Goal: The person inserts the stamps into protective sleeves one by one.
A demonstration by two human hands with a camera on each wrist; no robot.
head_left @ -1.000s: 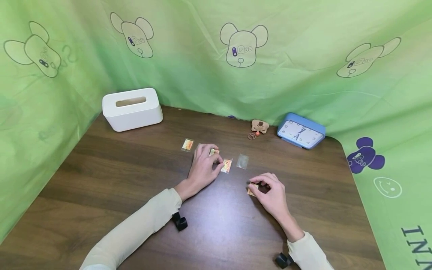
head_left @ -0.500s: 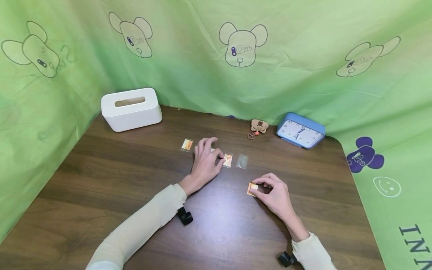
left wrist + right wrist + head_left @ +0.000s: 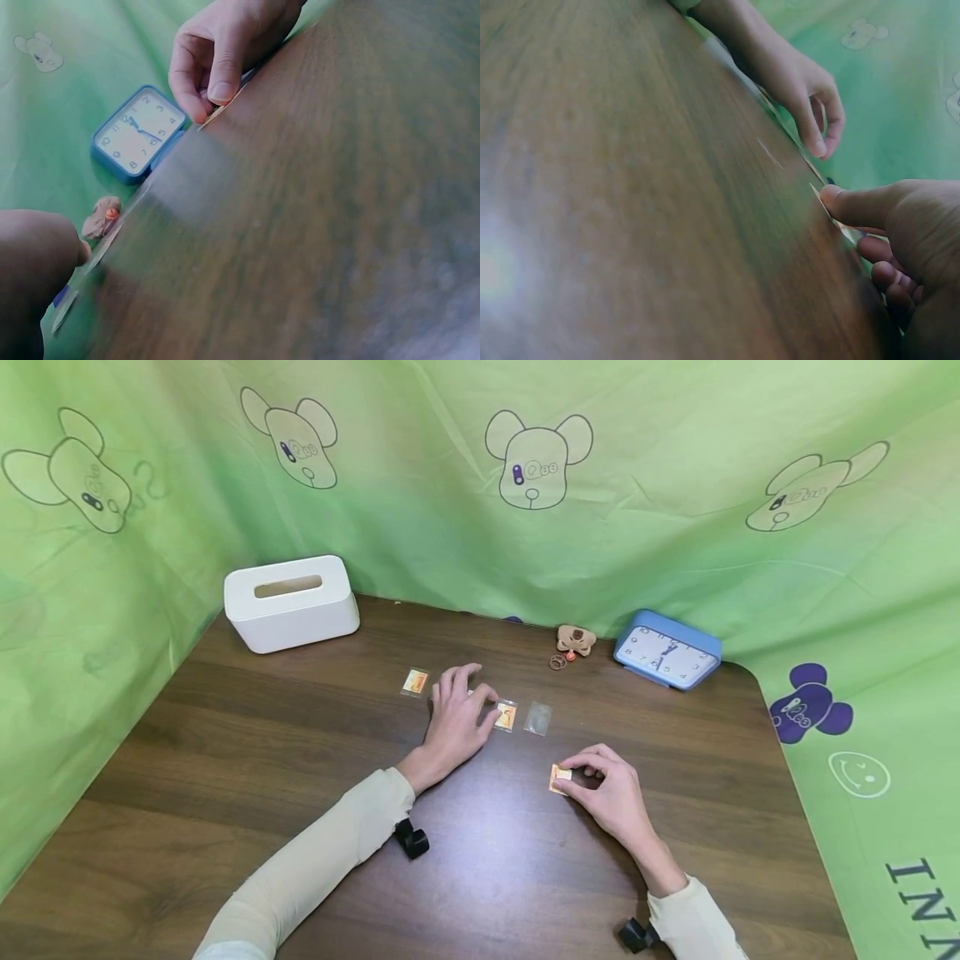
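Observation:
My right hand (image 3: 609,792) pinches a small orange-and-white printed card (image 3: 557,778) between thumb and fingers, just over the table; the left wrist view shows its edge (image 3: 214,115). My left hand (image 3: 452,724) hovers or rests lightly over the row of small cards, fingers loosely bent and thumb apart from the index finger. Beside its thumb tip lies a printed card in a clear sleeve (image 3: 506,716). Another card lies mostly hidden under that hand. To its left is a sleeved orange card (image 3: 415,682); to its right, a clear plastic sleeve (image 3: 537,718).
A white tissue box (image 3: 292,603) stands at the back left of the wooden table (image 3: 225,760). At the back right are a blue clock (image 3: 667,650) and a brown plush charm (image 3: 576,640) with a ring. Green printed cloth hangs behind.
My left thumb and index finger have spread apart beside the sleeved card, which has turned and shifted slightly. My right hand keeps its card, now showing more of it.

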